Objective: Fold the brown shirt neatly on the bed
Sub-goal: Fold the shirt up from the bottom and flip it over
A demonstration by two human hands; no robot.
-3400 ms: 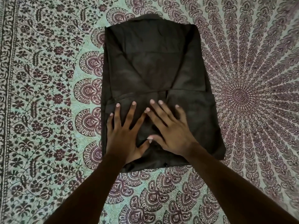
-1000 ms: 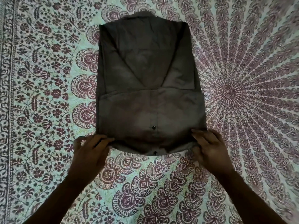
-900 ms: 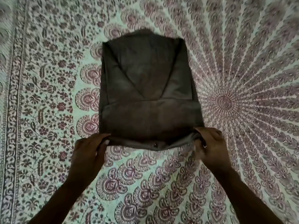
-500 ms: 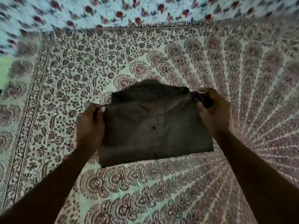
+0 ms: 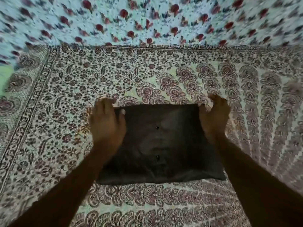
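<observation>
The brown shirt (image 5: 164, 145) lies on the bed as a compact, doubled-over rectangle, its button placket facing up with two dark buttons showing down the middle. My left hand (image 5: 107, 123) rests on the far left corner, thumb on top of the cloth and fingers curled over the edge. My right hand (image 5: 213, 118) grips the far right corner the same way. Both forearms run along the shirt's sides and cover its left and right edges.
A patterned bedspread (image 5: 82, 79) with maroon floral and mandala print covers the bed. Beyond its far border lies a pale blue cloth with red flowers (image 5: 147, 22). A green patch (image 5: 5, 76) shows at the far left.
Both hands lifted the shirt's near end by its corners and carried it away from me over the upper half, laying it flat. The view tilted toward the far end of the bed.
</observation>
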